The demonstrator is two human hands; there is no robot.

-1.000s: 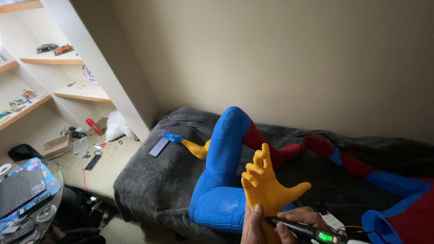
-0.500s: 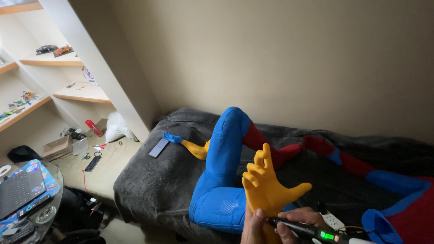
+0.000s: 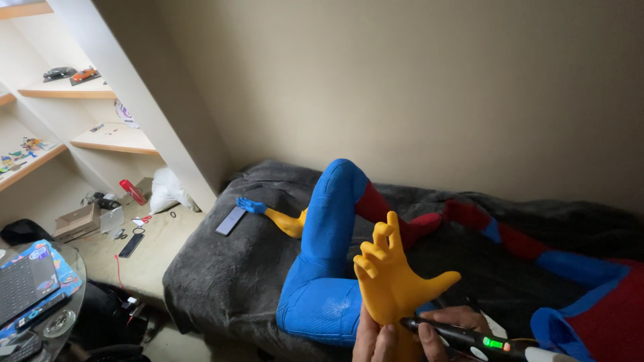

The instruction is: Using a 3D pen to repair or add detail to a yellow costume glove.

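The left hand (image 3: 373, 342) grips the wrist of a yellow model hand (image 3: 392, 285), fingers wrapped around its base at the bottom edge of the view. The right hand (image 3: 451, 323) clasps a black pen tool (image 3: 463, 337) with a green light on its body, its tip lying against the yellow piece at about 4 o'clock from the palm. The yellow model hand stands upright in front of the blue leg (image 3: 325, 261) of a red and blue figure (image 3: 469, 231) sprawled on the grey blanket (image 3: 228, 275).

The risks, as I judge them: if the pen tip is hot, a slip could mark the yellow surface or catch the left fingers, which sit just beside the tip. The grip is low on the wrist, so a push from the pen could tilt the piece. The 4 raised yellow fingers look thin and could snap if the piece drops.

Containers: a small cardboard box (image 3: 77, 220) sits on the ledge at 9 o'clock from the figure; I cannot tell what is in it. The wooden shelves (image 3: 111, 139) at 10 o'clock hold 2 toy cars (image 3: 72, 72) and small bits too tiny to name. A round glass table (image 3: 64, 315) at 8 o'clock carries a laptop (image 3: 23, 288).

A dark phone (image 3: 231, 220) lies on the blanket near a smaller blue and yellow arm (image 3: 272, 216).
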